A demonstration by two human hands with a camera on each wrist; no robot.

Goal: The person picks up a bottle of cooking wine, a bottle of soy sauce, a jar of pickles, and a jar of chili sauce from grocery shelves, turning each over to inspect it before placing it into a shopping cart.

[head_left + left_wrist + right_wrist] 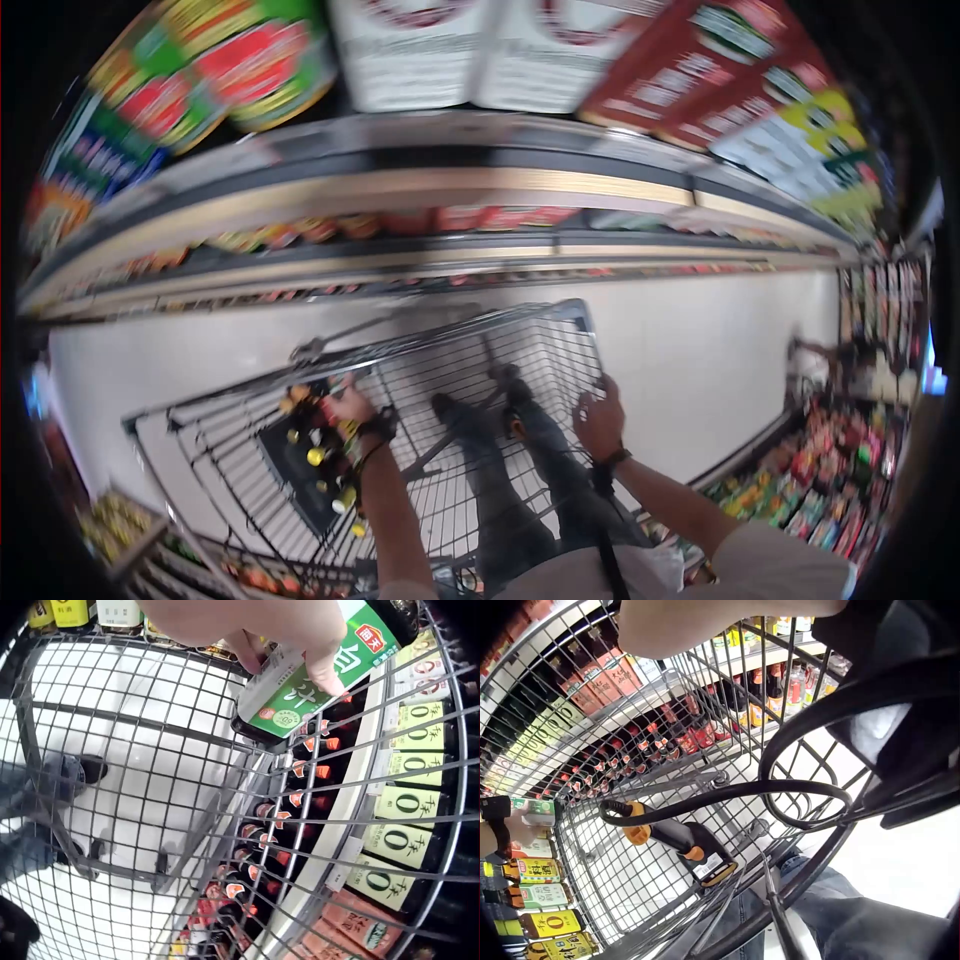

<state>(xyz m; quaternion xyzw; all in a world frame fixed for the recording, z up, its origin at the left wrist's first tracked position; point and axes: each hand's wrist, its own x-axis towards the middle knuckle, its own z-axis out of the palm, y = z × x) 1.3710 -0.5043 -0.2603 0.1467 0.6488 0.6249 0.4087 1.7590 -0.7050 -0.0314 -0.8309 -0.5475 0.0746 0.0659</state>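
In the left wrist view, my left hand [255, 630] grips a dark bottle with a green and white label [300, 694], thumb across the label. The head view has this left hand [352, 408] inside the wire cart [450, 345], over several bottles [316, 456] at its left end. Those bottles lie side by side with yellow, green and red labels [553, 922] in the right wrist view. My right hand [600, 418] is at the cart's right side, fingers loosely bent by the rim, holding no visible item. Only part of the right hand [720, 626] shows in its wrist view.
Shelves [430, 190] of cartons and bottles run along the cart's far side. A black and orange device [675, 840] with a white label shows through the wires. Legs in jeans [500, 490] stand beneath. More goods [820, 470] and another person [850, 360] are at right.
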